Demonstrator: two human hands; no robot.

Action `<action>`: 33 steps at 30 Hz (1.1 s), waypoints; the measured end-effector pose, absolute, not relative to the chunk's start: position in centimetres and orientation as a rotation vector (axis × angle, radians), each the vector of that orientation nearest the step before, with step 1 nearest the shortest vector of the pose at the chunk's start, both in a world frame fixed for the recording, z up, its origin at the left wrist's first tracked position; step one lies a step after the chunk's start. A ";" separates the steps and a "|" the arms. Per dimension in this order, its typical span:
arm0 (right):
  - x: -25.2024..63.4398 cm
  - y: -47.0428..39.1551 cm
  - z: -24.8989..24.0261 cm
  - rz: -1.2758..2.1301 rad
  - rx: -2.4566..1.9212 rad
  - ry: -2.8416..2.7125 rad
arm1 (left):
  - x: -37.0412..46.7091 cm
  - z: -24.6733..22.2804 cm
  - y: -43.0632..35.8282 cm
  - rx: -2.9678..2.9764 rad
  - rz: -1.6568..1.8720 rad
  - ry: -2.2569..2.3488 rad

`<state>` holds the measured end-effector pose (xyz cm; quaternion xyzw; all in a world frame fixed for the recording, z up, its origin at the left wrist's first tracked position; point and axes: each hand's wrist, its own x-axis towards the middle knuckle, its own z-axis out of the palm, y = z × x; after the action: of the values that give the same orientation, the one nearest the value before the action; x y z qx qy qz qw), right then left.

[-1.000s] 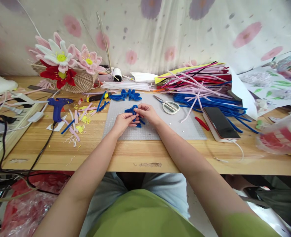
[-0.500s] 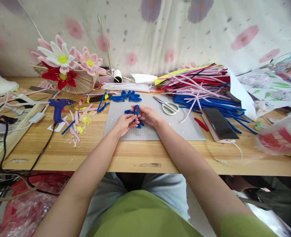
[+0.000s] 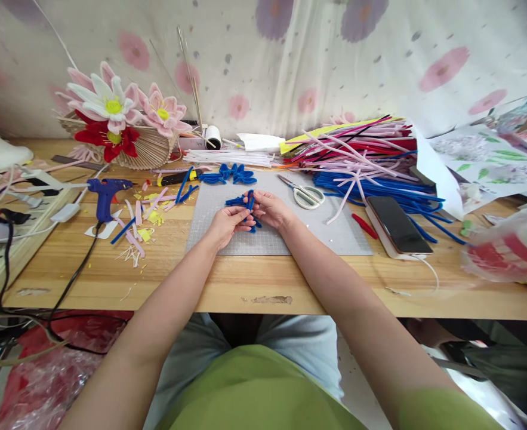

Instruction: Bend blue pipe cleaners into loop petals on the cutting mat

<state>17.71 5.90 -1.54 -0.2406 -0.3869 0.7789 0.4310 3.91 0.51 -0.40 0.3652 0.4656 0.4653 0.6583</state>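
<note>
Blue fuzzy strip (image 3: 250, 200) stands bent between our two hands, over the left half of the grey mat (image 3: 330, 236); our left hand (image 3: 224, 226) pinches its lower part between thumb and fingers; our right hand (image 3: 271, 209) is half curled against its upper part, though its fingertips overlap the blue and we cannot tell how firmly they grip; other blue ends (image 3: 233, 202) poke out around our fingers, their joins hidden from us; at the right edge, a plastic-wrapped red-and-white container (image 3: 505, 248) is cut off.
</note>
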 end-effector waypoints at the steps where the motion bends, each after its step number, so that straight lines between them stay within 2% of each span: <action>1: 17.7 6.0 -1.7 1.956 -0.596 -0.946 | 4.0 -0.3 0.4 0.838 1.050 1.064; 19: 17.2 5.9 -1.1 1.823 -0.653 -0.919 | 4.5 -0.4 0.3 0.971 0.981 1.072; 28: 17.0 5.7 -0.3 1.721 -0.780 -0.976 | 4.9 -1.6 1.4 1.113 1.087 1.192; 30: 18.0 6.3 0.1 1.657 -0.863 -1.062 | 4.7 -2.1 1.8 1.202 1.096 1.283; 33: 21.6 8.0 0.6 1.245 -1.142 -1.133 | 4.3 -2.6 2.4 1.420 1.147 1.409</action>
<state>21.60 7.99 0.59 -0.4775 -0.4738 0.5206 0.5258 4.29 2.36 -2.56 0.5628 0.5586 0.4545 0.4057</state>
